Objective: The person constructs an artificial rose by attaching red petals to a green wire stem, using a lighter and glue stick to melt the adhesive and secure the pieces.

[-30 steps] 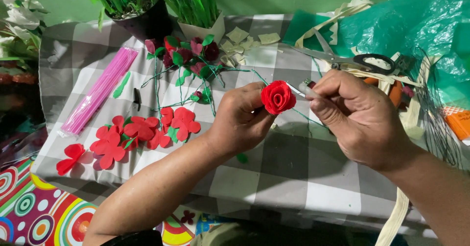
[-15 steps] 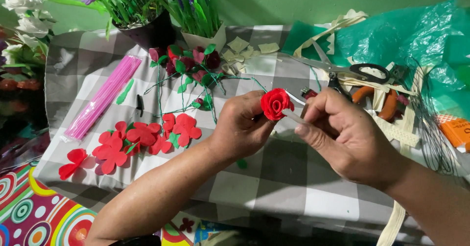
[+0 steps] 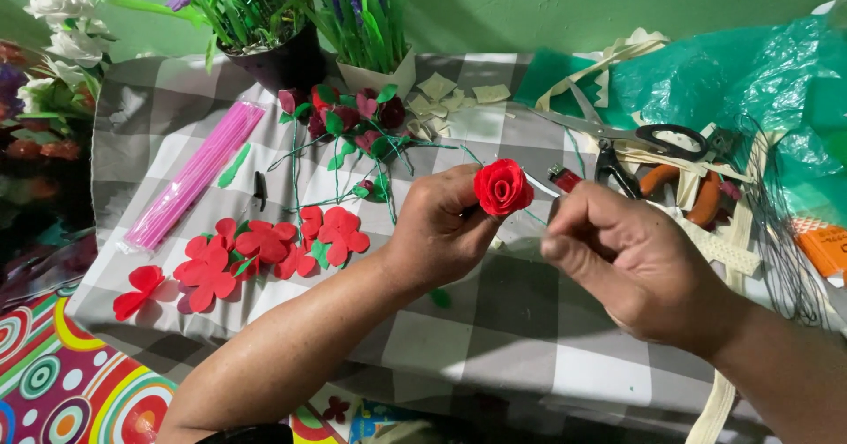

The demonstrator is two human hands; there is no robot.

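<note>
1. The red paper rose (image 3: 502, 187) is already rolled into a full bloom, pinched at its base by the left hand (image 3: 441, 228) above the checked tablecloth (image 3: 494, 329)
2. The right hand (image 3: 635, 263) is closed on something thin beside the rose; what it is I cannot tell
3. Loose red petal cutouts (image 3: 256, 250) lie unrolled to the left, with finished dark roses on green stems (image 3: 353, 131) behind

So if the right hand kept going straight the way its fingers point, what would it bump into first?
Probably the red paper rose held in the left hand; the right hand points left towards it, nearly touching, though depth is hard to judge.

rose (image 3: 501, 186) moved up a bit, left hand (image 3: 438, 229) lifted it; right hand (image 3: 640, 263) slid lower-right, thin strip now blurry between fingers (image 3: 565, 252)
</note>
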